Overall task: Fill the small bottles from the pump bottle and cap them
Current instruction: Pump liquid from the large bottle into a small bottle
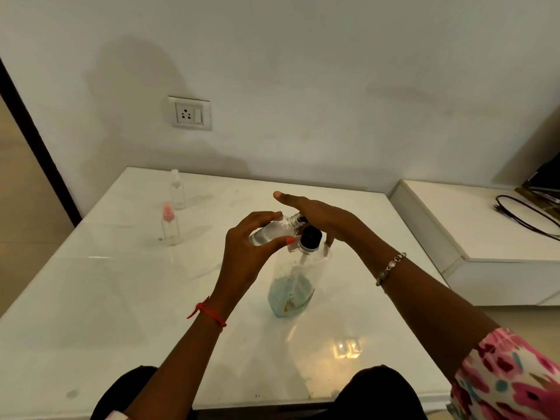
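Note:
A clear pump bottle (291,286) with a black collar stands mid-table, a little pale liquid at its bottom. My right hand (318,218) lies flat, palm down, on its pump head, which is mostly hidden. My left hand (254,237) grips a small clear uncapped bottle (274,230), tilted on its side with its threaded neck against the pump spout under my right palm. Two more small bottles stand at the far left: one with a pink spray cap (170,224), one with a clear cap (177,189).
The white glossy table (121,298) meets the wall at the back. A lower white ledge (485,237) with a black cable (527,213) lies to the right. A wall socket (189,113) is above the table. My knees show at the near edge.

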